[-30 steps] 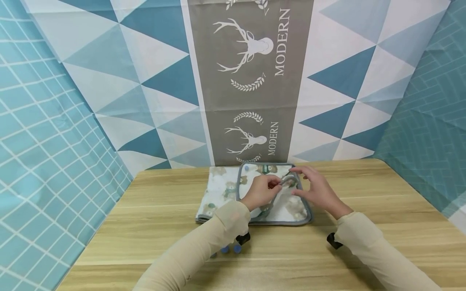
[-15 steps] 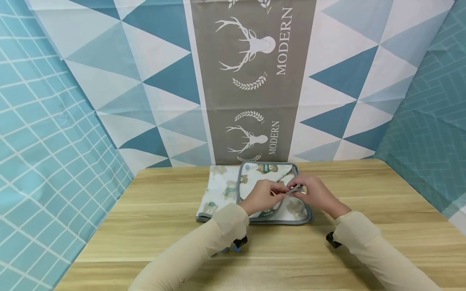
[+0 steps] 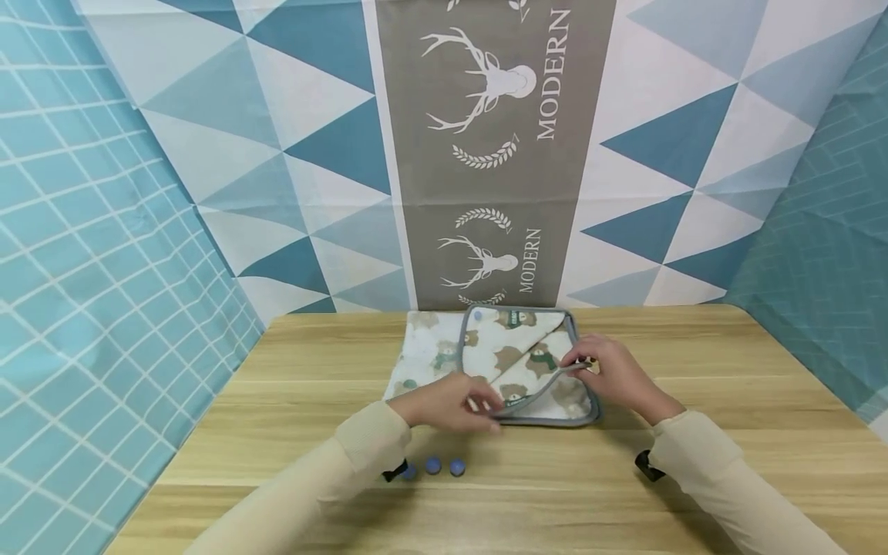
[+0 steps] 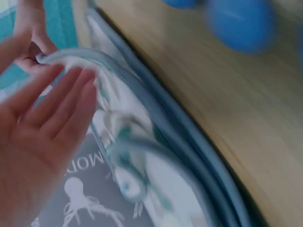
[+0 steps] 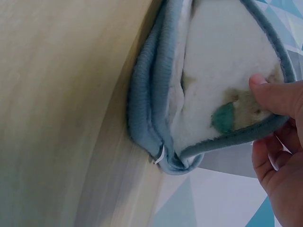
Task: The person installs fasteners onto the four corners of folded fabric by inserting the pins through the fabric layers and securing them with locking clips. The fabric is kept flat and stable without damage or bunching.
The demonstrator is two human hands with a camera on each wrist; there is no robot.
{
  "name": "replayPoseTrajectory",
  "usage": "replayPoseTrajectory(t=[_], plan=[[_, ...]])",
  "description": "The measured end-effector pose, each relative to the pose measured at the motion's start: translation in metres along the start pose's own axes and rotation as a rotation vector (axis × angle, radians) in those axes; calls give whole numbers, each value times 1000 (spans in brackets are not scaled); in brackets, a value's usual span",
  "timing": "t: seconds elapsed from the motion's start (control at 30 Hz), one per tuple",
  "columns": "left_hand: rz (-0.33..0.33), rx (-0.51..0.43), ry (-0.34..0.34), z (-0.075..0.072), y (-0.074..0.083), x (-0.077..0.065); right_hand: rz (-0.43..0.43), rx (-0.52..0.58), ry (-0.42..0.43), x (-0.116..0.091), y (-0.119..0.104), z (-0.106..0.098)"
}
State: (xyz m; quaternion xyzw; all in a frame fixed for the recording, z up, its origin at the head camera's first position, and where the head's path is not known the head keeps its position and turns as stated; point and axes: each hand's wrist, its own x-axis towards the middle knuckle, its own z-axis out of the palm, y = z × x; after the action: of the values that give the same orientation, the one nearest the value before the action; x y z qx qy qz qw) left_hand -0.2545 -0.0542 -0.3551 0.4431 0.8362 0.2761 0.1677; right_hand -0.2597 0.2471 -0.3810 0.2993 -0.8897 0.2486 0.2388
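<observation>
A folded white fleece blanket with a bear print and grey-blue edging lies on the wooden table. My right hand pinches its top layer's edge at the right, thumb on one face and fingers behind, as the right wrist view also shows. That edge is lifted and curves down toward the left. Around the near edge of the blanket is my left hand. Its fingers look extended and blurred in the left wrist view, with nothing gripped; whether they touch the fabric I cannot tell.
Three small blue round objects, one of them a ball-like piece, sit on the table in front of the blanket, near my left wrist. Patterned cloth backdrops stand behind and at both sides of the table.
My left hand has left the blanket's edge beside the right hand and moved left and nearer. The right hand, now pinching the edge, holds it up while the flap opens out.
</observation>
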Motion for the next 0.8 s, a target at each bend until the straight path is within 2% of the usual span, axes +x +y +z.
replayPoseTrajectory(t=[0.1,0.2,0.33,0.57,0.73,0.8], plan=[[10,120,-133,2,0,-18,-2,-8,-1,-1,1,-1],[25,241,-180,8,2,-31,4,-15,-2,-2,0,-2],[64,325,-174,15,3,-40,3,-16,-2,-2,-1,-3],[134,448,-130,24,3,-41,-27,-8,9,-2,-4,-2],[127,431,-111,25,3,-39,-25,-1,5,-1,-8,-2],[105,387,-101,21,3,-37,-20,-3,1,-1,-9,-2]])
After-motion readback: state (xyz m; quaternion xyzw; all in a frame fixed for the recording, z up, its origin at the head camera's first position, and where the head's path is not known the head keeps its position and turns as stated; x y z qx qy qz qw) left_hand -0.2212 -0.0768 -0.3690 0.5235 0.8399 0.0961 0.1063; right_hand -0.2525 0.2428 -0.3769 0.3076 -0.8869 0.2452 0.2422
